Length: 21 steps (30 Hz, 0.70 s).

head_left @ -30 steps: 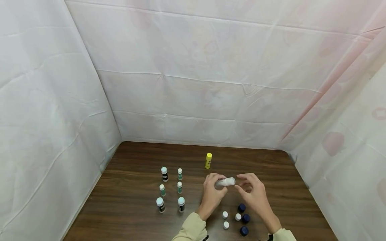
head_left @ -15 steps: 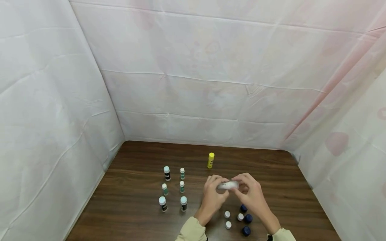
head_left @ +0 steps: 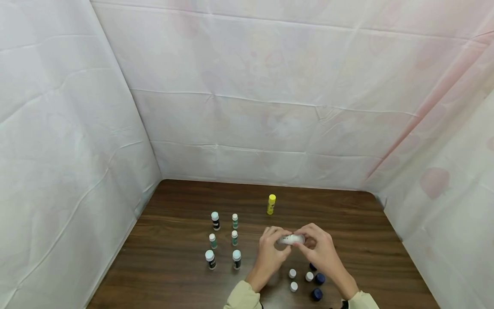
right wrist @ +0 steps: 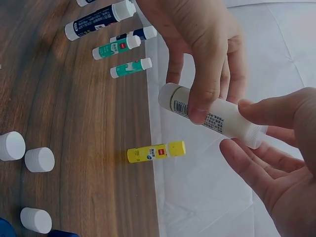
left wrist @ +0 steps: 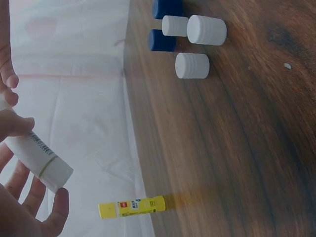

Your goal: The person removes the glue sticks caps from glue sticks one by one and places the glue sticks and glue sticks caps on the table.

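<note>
Both hands hold a white glue stick [head_left: 292,239] sideways above the table. My left hand [head_left: 269,252] grips its barrel between thumb and fingers. My right hand [head_left: 321,249] pinches the other end of it. Black print and a barcode show on the glue stick [right wrist: 222,116] in the right wrist view, where the right fingers partly cover its ribbed end. Below the hands lie white caps [head_left: 292,273] and dark blue caps [head_left: 317,294]. Behind them a yellow glue stick [head_left: 271,204] stands upright.
To the left stand several capped glue sticks, small green ones [head_left: 234,238] and larger dark-labelled ones [head_left: 237,260]. The brown wooden table [head_left: 173,257] is bordered by pale cloth walls [head_left: 247,128] at the back and both sides.
My right hand has moved left from beside the glue stick and now pinches its end. The left hand keeps its grip. The head view has shifted slightly.
</note>
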Motion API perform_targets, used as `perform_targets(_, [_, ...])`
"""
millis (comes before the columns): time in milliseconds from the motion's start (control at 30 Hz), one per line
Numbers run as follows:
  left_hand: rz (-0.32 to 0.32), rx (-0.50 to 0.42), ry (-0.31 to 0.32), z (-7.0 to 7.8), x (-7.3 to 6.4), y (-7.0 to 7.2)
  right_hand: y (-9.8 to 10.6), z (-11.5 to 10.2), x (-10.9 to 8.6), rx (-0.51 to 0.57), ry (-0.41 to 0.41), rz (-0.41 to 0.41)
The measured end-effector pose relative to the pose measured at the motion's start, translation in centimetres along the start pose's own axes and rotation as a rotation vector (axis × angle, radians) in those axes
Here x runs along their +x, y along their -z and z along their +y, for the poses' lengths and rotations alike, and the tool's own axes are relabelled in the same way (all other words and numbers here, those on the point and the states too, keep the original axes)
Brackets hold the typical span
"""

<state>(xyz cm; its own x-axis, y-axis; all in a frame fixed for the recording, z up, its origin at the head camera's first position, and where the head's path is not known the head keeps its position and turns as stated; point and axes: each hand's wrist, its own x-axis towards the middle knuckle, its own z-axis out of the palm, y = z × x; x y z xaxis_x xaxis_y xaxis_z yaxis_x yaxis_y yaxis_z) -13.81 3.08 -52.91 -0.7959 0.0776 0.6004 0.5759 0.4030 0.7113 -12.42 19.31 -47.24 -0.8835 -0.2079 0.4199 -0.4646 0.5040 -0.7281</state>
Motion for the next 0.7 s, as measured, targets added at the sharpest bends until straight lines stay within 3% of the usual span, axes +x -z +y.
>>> perform_targets(233, [0.021, -0.046, -0.034, -0.67, 0.11, 0.39, 0.36, -0.28, 0.15, 0.005, 0.035, 0.021])
perform_targets(700, [0.027, -0.058, 0.007, -0.85, -0.16, 0.84, 0.54, -0.64, 0.2, 0.0, 0.055, 0.025])
